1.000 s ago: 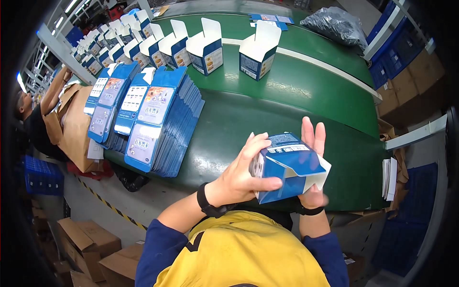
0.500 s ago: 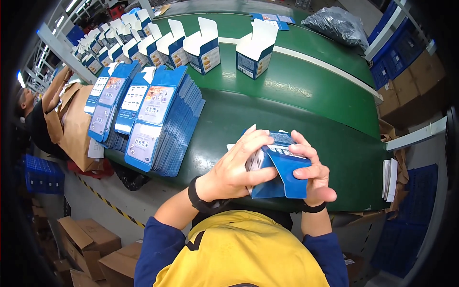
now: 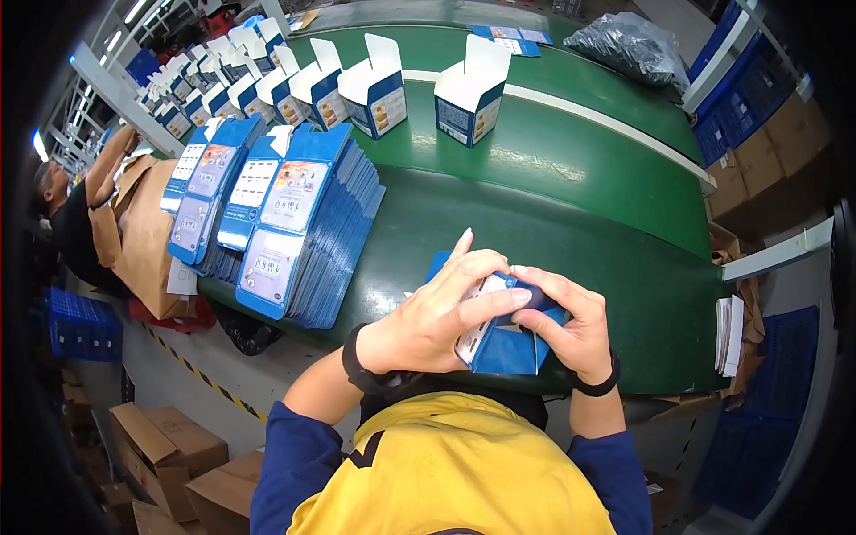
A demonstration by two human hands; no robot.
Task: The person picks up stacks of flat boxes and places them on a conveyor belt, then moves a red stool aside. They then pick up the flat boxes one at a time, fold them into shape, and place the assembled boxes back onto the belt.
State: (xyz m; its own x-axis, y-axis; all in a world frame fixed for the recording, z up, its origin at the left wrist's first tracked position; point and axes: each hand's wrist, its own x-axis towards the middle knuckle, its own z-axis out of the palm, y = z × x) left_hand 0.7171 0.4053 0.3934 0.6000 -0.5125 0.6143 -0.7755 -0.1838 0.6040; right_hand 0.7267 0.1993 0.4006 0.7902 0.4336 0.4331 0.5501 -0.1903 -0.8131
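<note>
A blue carton (image 3: 504,350) with white printed panels lies between my hands above the near edge of the dark green table. My left hand (image 3: 437,316) grips its left side, thumb across the end and forefinger pointing away. From the right, my right hand (image 3: 571,316) pinches a flap at the carton's end between thumb and fingers. Both hands hide much of the carton. Left of them stands a thick stack of flat blue cartons (image 3: 303,223), with a smaller stack (image 3: 205,187) beside it.
Open-topped box (image 3: 468,102) stands alone on the green conveyor (image 3: 571,160); several more form rows at far left. A grey plastic bag (image 3: 620,49) lies at far right. Cardboard boxes (image 3: 169,437) are on the floor at lower left. Another person (image 3: 80,214) is beyond the stacks.
My right hand has moved from holding the loose blue flap to pinching at the carton's end. The flap that stuck out is now folded in. My left hand keeps its grip.
</note>
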